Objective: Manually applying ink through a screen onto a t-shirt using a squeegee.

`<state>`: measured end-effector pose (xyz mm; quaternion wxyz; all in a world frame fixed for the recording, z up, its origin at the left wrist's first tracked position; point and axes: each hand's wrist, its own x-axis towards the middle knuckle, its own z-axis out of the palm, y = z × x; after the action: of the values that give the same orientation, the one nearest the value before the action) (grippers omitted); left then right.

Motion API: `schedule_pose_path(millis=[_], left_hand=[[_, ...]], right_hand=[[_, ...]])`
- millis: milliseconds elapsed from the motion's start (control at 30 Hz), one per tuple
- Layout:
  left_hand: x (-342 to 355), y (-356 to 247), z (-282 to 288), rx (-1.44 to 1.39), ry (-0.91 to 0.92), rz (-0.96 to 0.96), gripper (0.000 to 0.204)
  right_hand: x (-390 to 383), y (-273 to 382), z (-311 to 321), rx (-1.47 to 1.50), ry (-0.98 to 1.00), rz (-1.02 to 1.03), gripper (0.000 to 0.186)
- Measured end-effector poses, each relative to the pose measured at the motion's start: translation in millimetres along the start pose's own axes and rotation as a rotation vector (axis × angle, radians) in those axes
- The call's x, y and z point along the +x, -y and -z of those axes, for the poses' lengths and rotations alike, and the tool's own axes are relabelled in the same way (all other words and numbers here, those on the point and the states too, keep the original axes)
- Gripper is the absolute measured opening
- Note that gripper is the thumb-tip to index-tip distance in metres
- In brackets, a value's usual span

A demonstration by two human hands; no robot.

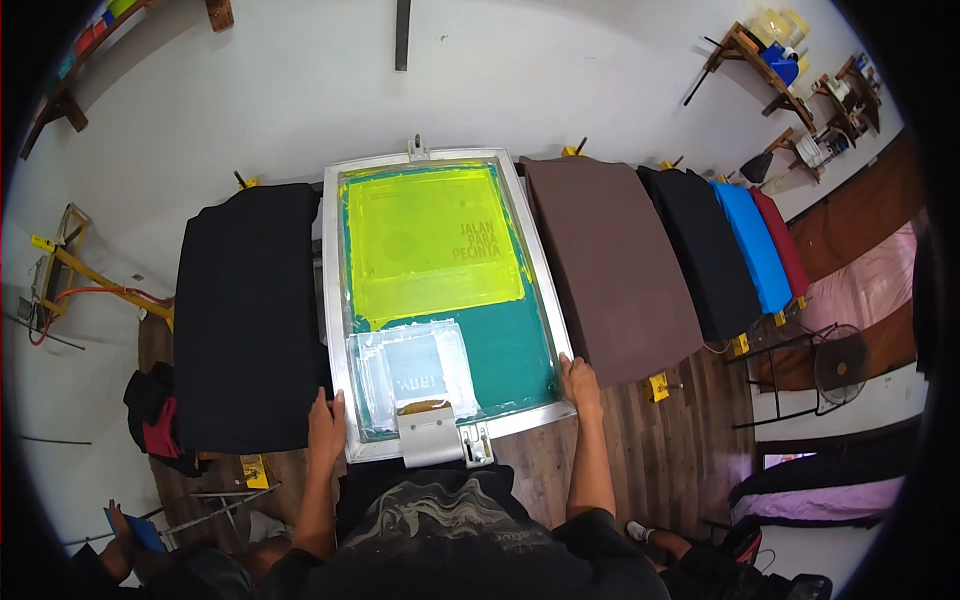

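A screen printing frame [337,250] with metal edges lies in front of me. Its mesh is yellow-green in the far part and teal at the near right, with lettering in the yellow-green area. A pale whitish patch [415,365] fills the near left corner of the mesh. My left hand [325,425] grips the frame's left edge close to the near corner. On the opposite edge, my right hand [579,385] is closed around the frame near its right corner. A metal clamp plate [430,437] and a bracket [476,445] sit on the near edge. Whatever lies beneath the frame is hidden.
Left of the frame is a board with black fabric [248,320]. Brown [610,270], black [700,250], blue [752,245] and red fabric boards line up on the right. A fan [840,368] stands far right. Other people sit at the lower left and lower right.
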<state>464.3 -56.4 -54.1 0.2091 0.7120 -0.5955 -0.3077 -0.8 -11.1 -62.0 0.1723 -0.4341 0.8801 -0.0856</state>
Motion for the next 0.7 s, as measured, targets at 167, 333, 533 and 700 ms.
schedule_pose_path(millis=[167, 333, 533, 700], left_hand=[[13.5, -6.2, -6.5, -0.029, 0.115, 0.1, 0.058], [19.8, 11.7, -27.1, -0.174, -0.031, 0.159, 0.06], [9.8, -2.0, -23.0, -0.274, -0.101, 0.174, 0.062], [10.4, 6.2, -17.7, -0.295, -0.131, 0.153, 0.062]], right_hand=[[2.9, -3.7, -18.7, 0.258, -0.054, -0.12, 0.067], [3.7, 2.6, -17.6, 0.389, -0.088, -0.286, 0.086], [-2.7, 4.8, -2.1, 0.426, -0.063, -0.333, 0.083], [-1.5, -7.1, 0.1, 0.546, -0.109, -0.223, 0.09]])
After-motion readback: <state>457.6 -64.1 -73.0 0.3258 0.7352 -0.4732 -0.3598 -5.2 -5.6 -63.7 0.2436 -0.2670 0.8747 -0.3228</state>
